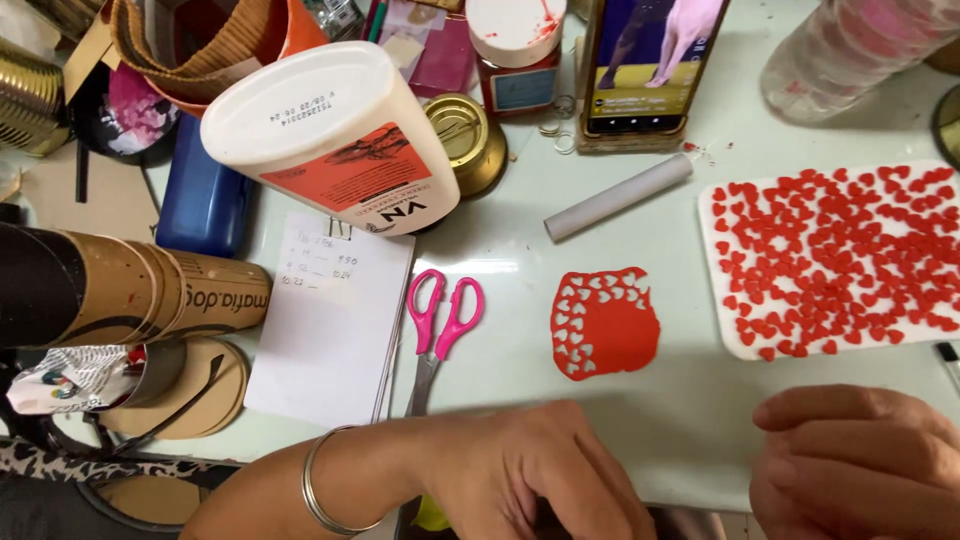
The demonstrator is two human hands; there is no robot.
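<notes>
My left hand (520, 475), with a silver bangle on the wrist, is at the table's near edge, fingers curled over something dark and partly hidden below the frame. A bit of yellow-green shows under the palm. My right hand (850, 460) is beside it at the lower right, fingers bent inward; what it holds is hidden. Just beyond the left hand lie pink-handled scissors (437, 330). A rolled-out red sheet (605, 322) with small heart-shaped holes punched along its left and top lies past both hands.
A white tray (712, 290) covered with several small red hearts sits at the right. A white roller (618, 197), a phone on a stand (645, 65), a large white bottle (335, 135), a notepad (330, 320), a cardboard tube (130, 290) and jars crowd the far side.
</notes>
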